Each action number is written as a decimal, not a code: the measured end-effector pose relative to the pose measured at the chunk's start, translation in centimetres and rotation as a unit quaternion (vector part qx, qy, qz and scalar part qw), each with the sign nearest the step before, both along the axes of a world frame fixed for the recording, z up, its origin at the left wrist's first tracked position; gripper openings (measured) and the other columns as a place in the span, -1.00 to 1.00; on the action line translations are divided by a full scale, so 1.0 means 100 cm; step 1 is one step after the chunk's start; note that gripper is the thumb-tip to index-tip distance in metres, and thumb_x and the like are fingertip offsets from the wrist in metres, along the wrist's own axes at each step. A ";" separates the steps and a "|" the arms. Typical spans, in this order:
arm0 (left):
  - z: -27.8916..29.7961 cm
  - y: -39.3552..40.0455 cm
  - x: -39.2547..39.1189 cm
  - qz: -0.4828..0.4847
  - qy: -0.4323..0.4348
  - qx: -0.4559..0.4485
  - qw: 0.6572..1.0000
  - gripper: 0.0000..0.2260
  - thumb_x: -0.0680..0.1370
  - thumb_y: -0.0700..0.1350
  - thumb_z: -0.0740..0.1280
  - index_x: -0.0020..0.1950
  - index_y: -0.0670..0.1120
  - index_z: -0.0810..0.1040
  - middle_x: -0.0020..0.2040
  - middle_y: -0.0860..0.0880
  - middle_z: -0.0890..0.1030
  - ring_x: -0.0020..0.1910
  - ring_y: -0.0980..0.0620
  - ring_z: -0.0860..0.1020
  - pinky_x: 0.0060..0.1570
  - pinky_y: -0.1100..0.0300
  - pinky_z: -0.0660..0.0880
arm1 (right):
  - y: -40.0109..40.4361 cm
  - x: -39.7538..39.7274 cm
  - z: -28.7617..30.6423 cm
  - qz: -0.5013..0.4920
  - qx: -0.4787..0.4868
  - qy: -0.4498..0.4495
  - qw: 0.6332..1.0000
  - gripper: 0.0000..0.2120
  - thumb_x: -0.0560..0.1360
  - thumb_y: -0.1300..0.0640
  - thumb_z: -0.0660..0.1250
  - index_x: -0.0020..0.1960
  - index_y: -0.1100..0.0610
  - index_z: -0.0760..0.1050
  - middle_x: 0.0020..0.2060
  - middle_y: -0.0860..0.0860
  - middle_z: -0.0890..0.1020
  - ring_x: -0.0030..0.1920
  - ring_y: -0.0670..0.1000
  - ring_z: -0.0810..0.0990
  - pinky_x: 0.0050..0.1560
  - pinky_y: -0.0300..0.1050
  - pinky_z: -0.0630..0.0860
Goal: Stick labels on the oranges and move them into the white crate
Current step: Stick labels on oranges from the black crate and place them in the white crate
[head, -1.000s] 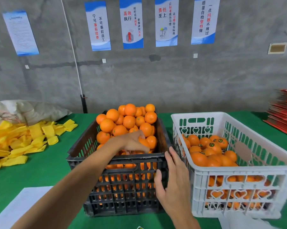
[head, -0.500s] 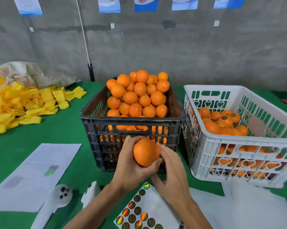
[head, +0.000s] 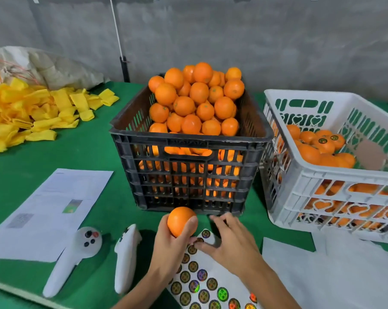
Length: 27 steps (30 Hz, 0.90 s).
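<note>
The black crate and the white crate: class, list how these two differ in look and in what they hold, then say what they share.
The black crate is dark with plain slots; the white crate has heart-shaped cut-outs. The black crate is heaped with oranges above its rim; the white crate's oranges lie below its rim. Some oranges in the white crate show round labels; none show in the black crate. Both are slotted plastic crates on the green table, holding oranges.

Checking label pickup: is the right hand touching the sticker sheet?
Touching. In the head view, the right hand's fingertips press on the sticker sheet beside the held orange.
</note>
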<state>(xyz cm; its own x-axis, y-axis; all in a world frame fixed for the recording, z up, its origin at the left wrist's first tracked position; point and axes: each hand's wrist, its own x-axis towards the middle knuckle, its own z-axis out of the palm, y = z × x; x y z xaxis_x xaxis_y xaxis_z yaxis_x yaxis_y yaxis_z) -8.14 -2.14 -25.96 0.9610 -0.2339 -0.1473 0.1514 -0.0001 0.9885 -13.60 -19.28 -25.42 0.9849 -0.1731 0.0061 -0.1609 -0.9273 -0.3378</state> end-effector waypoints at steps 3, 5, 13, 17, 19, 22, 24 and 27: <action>0.000 0.001 -0.004 0.004 -0.056 0.063 0.996 -0.37 0.27 0.53 0.44 0.19 0.20 0.50 0.02 0.06 0.67 -0.12 0.17 0.69 -0.20 0.41 0.55 | -0.001 0.002 0.003 -0.044 0.114 0.025 0.992 -0.05 0.32 -0.65 0.21 0.56 -0.17 0.25 0.26 -0.13 0.55 0.27 -0.01 0.53 0.21 -0.05 0.51; 0.001 0.000 -0.007 -0.001 -0.071 0.078 0.994 -0.38 0.29 0.52 0.42 0.20 0.20 0.48 0.04 0.07 0.64 -0.09 0.22 0.65 -0.21 0.47 0.51 | -0.002 0.002 0.004 -0.030 0.196 0.011 0.980 -0.20 0.37 -0.56 0.32 0.50 -0.23 0.33 -0.02 -0.19 0.59 -0.03 -0.13 0.60 0.00 -0.09 0.56; 0.002 0.000 -0.010 -0.026 -0.088 0.107 0.990 -0.29 0.26 0.55 0.37 0.26 0.18 0.43 0.13 0.08 0.59 -0.04 0.28 0.62 -0.21 0.45 0.52 | -0.015 0.000 0.006 0.029 0.362 0.070 0.929 -0.71 0.56 -0.08 0.46 0.22 -0.40 0.58 -0.16 -0.46 0.61 -0.17 -0.33 0.58 -0.08 -0.21 0.47; 0.003 0.000 -0.011 -0.028 -0.090 0.117 0.989 -0.29 0.25 0.57 0.34 0.26 0.21 0.41 0.13 0.11 0.59 -0.04 0.30 0.62 -0.23 0.42 0.52 | -0.024 0.003 0.000 0.025 0.379 0.074 0.922 -0.73 0.53 -0.06 0.49 0.20 -0.31 0.64 -0.47 -0.33 0.47 -0.42 -0.25 0.41 -0.20 -0.24 0.39; 0.003 0.000 -0.011 -0.029 -0.091 0.117 0.989 -0.31 0.26 0.57 0.35 0.24 0.22 0.41 0.13 0.10 0.59 -0.04 0.30 0.61 -0.23 0.43 0.53 | -0.025 0.004 0.000 0.031 0.382 0.074 0.920 -0.74 0.55 -0.02 0.49 0.22 -0.22 0.67 -0.45 -0.38 0.52 -0.40 -0.32 0.47 -0.23 -0.38 0.41; 0.003 -0.001 -0.012 -0.032 -0.092 0.118 0.988 -0.34 0.26 0.55 0.36 0.21 0.23 0.41 0.12 0.10 0.58 -0.03 0.33 0.60 -0.21 0.52 0.48 | -0.024 0.004 0.002 0.043 0.381 0.075 0.920 -0.76 0.56 0.01 0.48 0.21 -0.16 0.69 -0.30 -0.38 0.65 -0.24 -0.35 0.60 -0.14 -0.45 0.47; 0.003 -0.001 -0.013 -0.031 -0.092 0.117 0.988 -0.35 0.26 0.55 0.36 0.20 0.23 0.41 0.12 0.09 0.58 -0.03 0.33 0.59 -0.21 0.53 0.48 | -0.023 0.004 0.002 0.042 0.385 0.073 0.919 -0.81 0.57 -0.01 0.47 0.17 -0.18 0.70 -0.12 -0.28 0.73 -0.05 -0.26 0.68 0.07 -0.25 0.59; 0.004 -0.001 -0.014 -0.033 -0.095 0.117 0.988 -0.30 0.21 0.60 0.36 0.19 0.24 0.40 0.12 0.09 0.56 -0.02 0.36 0.58 -0.23 0.54 0.48 | -0.021 0.003 0.003 0.039 0.382 0.049 0.922 -0.89 0.59 -0.10 0.43 0.08 -0.22 0.71 -0.16 -0.28 0.72 -0.08 -0.23 0.68 -0.02 -0.28 0.58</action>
<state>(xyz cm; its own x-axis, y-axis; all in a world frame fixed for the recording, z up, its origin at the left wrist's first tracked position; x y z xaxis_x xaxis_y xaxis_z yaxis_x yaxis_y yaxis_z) -9.55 -2.21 -25.56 0.9604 -0.2777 -0.0232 -0.0446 -0.2351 0.9709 -13.27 -21.34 -25.16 0.9837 -0.0189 -0.1787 -0.1691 -0.4342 -0.8848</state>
